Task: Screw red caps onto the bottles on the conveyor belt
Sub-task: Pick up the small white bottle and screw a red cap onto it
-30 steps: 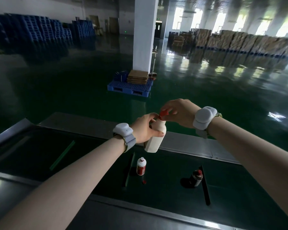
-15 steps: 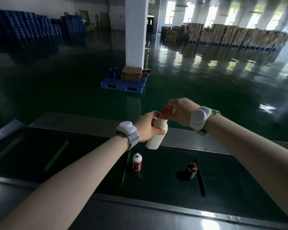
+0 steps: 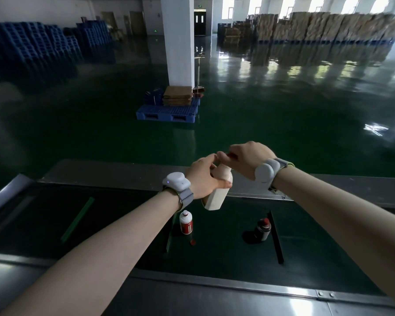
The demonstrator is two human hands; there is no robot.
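Note:
My left hand grips a plain white bottle, tilted, held above the dark conveyor belt. My right hand is closed over the bottle's top, pinching a red cap that shows only as a sliver between the fingers. On the belt below stands a small white bottle with a red label and a white top. A loose red cap lies just in front of it. To the right stands a dark bottle with a red cap on.
Metal side rails run along the belt's far edge and near edge. Green and dark cleats cross the belt. Beyond lie a shiny green floor, a white pillar, a blue pallet with cardboard, and stacked crates and boxes.
My right hand has closed further over the cap, hiding most of it, and its wrist has turned. The view has tilted up slightly. The bottles on the belt keep their places relative to the cleats.

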